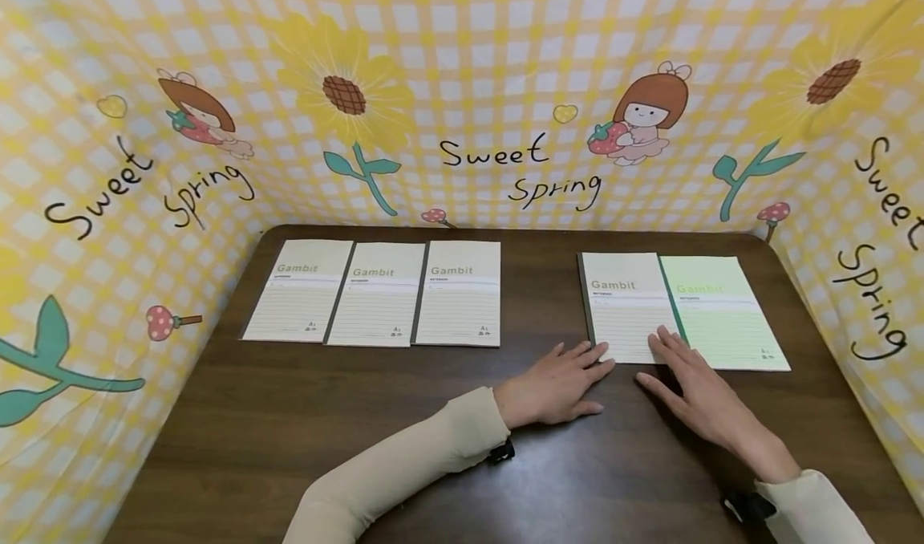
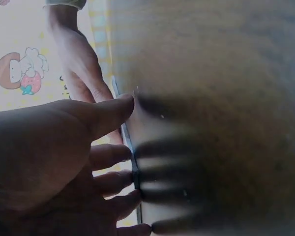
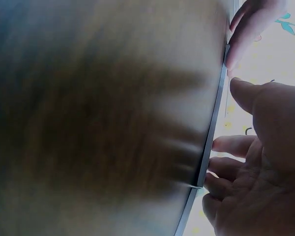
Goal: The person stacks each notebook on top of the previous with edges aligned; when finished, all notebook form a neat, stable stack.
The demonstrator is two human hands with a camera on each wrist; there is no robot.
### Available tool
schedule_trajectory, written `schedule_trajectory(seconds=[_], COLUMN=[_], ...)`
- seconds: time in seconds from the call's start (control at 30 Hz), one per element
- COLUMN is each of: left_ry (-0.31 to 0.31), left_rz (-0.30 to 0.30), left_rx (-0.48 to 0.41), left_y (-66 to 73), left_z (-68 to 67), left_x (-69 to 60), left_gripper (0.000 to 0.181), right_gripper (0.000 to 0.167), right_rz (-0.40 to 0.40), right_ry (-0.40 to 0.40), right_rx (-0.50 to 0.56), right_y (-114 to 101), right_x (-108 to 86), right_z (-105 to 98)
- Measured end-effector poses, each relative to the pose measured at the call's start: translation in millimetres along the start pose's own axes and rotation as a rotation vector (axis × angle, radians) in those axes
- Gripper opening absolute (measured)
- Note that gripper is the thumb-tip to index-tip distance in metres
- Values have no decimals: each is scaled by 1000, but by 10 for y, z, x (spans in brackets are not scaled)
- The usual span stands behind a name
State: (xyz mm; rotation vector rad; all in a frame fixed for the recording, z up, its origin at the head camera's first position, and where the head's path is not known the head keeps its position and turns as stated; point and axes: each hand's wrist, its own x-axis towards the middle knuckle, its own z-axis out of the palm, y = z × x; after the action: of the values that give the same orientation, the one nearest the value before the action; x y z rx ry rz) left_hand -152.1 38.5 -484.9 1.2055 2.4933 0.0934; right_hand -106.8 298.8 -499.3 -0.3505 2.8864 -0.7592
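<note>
Notebooks on a dark table (image 1: 289,424) with the hands at the right-hand pair. The cream notebook (image 1: 624,307) is set just beside the green notebook (image 1: 725,311), toward the table's right side; whether their edges overlap cannot be told. The near left corner of the cream notebook is touched by the left hand (image 1: 552,385), its fingers extended and spread, with nothing gripped. The right hand (image 1: 711,408) is likewise relaxed and ungripping, its fingertips laid at the cream notebook's near right corner; contact with the green notebook cannot be confirmed. At left, three notebooks (image 1: 375,295) are arranged in a row, untouched. Should pressure be applied unevenly, the cream notebook could be skewed; should it be pushed rightward, the green notebook could be displaced or its spine overridden.
</note>
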Motion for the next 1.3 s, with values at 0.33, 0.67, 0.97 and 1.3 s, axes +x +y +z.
schedule_trajectory(seconds=[0.33, 0.67, 0.97, 1.3], left_ry=[-1, 31, 44, 76], left_rz=[-23, -34, -37, -40], left_rx=[5, 17, -17, -46], left_y=[-49, -91, -112, -108], left_z=[-42, 75, 214, 285], left_x=[-225, -595, -1006, -1186], left_gripper=[65, 67, 68, 68], right_gripper=[79, 79, 77, 74], right_rz=[-24, -49, -81, -77], right_ry=[-25, -48, -40, -45], right_rx=[58, 68, 32, 31], right_y=[-185, -422, -647, -746], right_x=[-30, -106, -222, -273], right_z=[82, 216, 422, 505])
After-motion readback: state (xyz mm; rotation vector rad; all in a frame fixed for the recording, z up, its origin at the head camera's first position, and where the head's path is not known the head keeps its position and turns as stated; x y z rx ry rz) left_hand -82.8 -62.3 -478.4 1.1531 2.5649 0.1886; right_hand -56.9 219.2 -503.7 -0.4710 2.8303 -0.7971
